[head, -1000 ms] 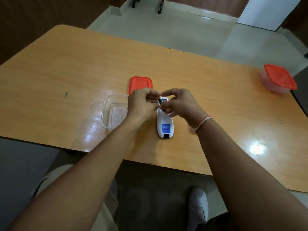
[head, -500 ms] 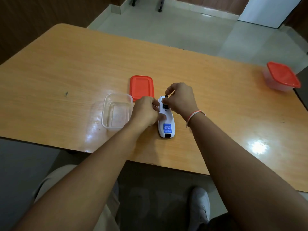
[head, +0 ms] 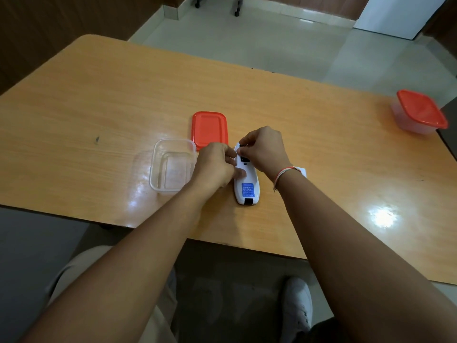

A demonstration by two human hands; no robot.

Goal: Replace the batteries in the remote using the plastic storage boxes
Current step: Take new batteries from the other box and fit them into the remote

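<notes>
Two hands meet over a white remote (head: 246, 188) on a wide orange-brown table (head: 296, 115). Largest first: the table fills most of the room's near side, glossy, with a bright glare patch toward its right front edge.

Far off at the right edge sits a closed box (head: 418, 112), clear plastic with a red lid snapped on, well apart from everything else. Near the middle stands an open box (head: 170, 167), clear and with nothing visible inside, just left of the left hand. Its loose lid (head: 209, 129) lies flat on the table behind it, red, rounded at the corners, its near edge just beyond the left hand's knuckles.

The remote lies face down, lengthwise toward the person, close to the front edge. Its back is white with a blue label near the near end and a small black patch at the very tip. The far half shows a dark opening, the battery bay, though what sits in it is too small to make out.

The left hand (head: 214, 167) is curled against the remote's left side, thumb resting on its back around the middle, steadying it. The right hand (head: 265, 149) arches over the far end, fingertips pressed together at the bay on something small and dark; I cannot tell what it is. A thread bracelet (head: 284, 173) circles that wrist, and a sliver of white shows on the table just behind it.
</notes>
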